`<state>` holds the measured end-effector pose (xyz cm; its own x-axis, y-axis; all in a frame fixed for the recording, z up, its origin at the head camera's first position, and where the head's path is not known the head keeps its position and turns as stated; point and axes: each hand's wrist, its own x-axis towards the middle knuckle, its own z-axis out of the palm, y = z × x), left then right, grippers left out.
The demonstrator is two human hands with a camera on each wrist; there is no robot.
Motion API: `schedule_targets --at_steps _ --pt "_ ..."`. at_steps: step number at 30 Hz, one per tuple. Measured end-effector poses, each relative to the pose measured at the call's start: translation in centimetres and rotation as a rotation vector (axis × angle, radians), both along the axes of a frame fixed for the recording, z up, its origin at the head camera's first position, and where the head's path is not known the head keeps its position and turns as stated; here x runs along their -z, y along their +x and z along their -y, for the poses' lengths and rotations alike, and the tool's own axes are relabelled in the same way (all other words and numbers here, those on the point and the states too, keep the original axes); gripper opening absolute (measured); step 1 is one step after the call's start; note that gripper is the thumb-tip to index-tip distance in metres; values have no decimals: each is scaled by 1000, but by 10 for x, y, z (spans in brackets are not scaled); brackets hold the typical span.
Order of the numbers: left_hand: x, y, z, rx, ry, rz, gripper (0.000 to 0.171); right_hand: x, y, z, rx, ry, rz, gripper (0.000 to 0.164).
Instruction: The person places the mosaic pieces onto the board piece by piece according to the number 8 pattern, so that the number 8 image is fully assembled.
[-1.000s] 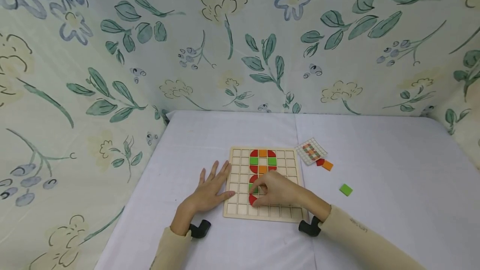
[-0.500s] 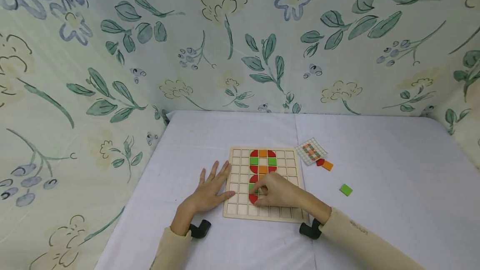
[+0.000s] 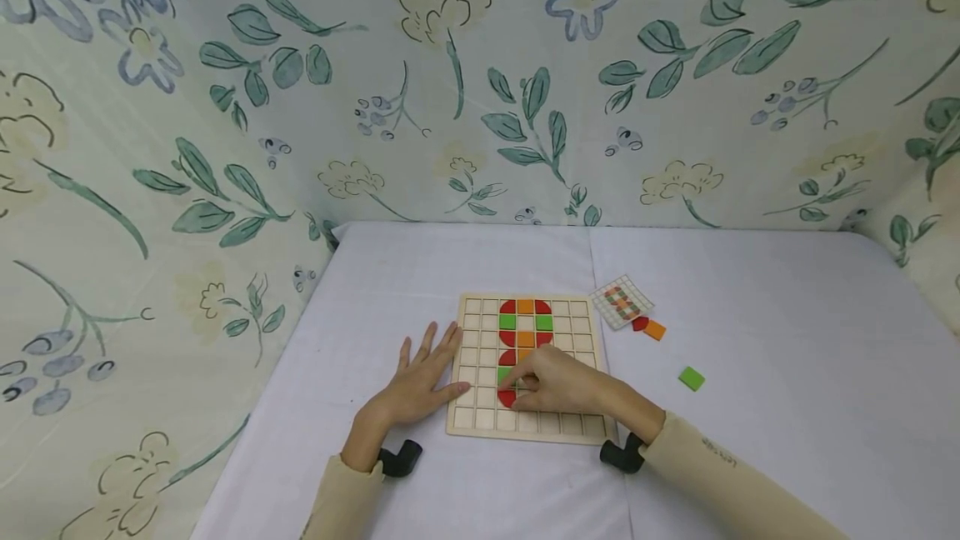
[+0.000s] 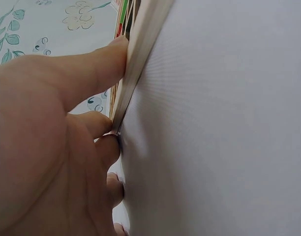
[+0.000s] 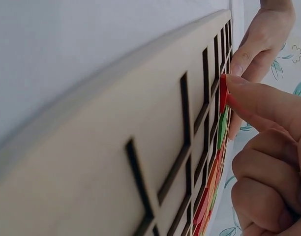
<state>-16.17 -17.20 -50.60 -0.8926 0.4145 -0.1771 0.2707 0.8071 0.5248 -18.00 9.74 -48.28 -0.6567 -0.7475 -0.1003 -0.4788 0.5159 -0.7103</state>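
Observation:
A wooden grid board [image 3: 581,357] lies on the white table and holds red, orange and green pieces in its middle columns. My left hand [image 3: 427,373] lies flat on the cloth beside the board's left edge [image 4: 145,44], thumb against it. My right hand [image 3: 525,386] rests on the board's lower middle. Its fingertip and thumb pinch a red piece [image 3: 506,397], and the other fingers are curled. In the right wrist view the fingertip [image 5: 239,88] touches the red piece's edge [image 5: 223,93], with my left hand [image 5: 261,39] beyond it.
A small pattern card [image 3: 621,302] lies just right of the board's far corner. A loose red piece [image 3: 639,324] and an orange one [image 3: 656,330] sit beside it. A green square [image 3: 692,378] lies further right. Floral fabric walls close in the back and left.
My right hand has settled slightly lower on the red piece. My left hand and the loose pieces have not moved.

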Motion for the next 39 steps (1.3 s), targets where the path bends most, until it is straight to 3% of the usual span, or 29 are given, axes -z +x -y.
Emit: schedule_targets --at_steps 7,17,24,30,39 --pt "-1 0 0 3 2 4 86 1 1 1 -14 29 -8 24" --pt "-1 2 0 10 26 -4 84 -2 8 7 12 72 -104 23" --pt "-2 1 -1 6 29 -11 83 -2 6 -11 57 -14 -13 24" --pt "-3 2 -3 6 31 -11 84 -2 3 -57 220 -71 37 24" --pt "-1 2 -3 13 41 -16 84 -5 2 -128 577 -49 -144 25"
